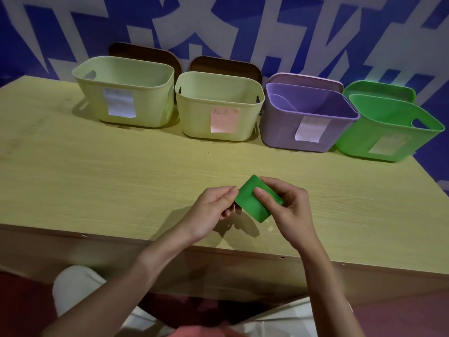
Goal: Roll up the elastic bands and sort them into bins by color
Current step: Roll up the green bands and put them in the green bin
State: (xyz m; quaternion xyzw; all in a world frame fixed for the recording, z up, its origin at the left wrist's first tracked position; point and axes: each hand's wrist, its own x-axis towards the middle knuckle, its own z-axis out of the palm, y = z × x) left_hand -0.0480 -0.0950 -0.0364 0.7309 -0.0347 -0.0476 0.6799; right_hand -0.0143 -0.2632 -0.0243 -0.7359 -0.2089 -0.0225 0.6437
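While the green elastic band sits as a flat, partly wound packet just above the near part of the wooden table, both hands are working on it. The right hand grips it from the right, thumb pressed on the top face and fingers curled behind. The left hand pinches its left edge between thumb and forefinger.

To finish the roll well, the person would likely need to keep the layers squared on one another, since a wide band of this kind tends to spring loose when the pinch eases. Holding tension with the left pinch while the right thumb turns the packet over seems the safest way; letting both grips relax at once could let it unwind.

Four bins stand in a row at the far edge of the table, each with a paper label. By colour, the roll probably belongs in the green bin at the far right, beside the purple bin. Two pale yellow bins stand to the left. Whether any bin already holds bands cannot be told.
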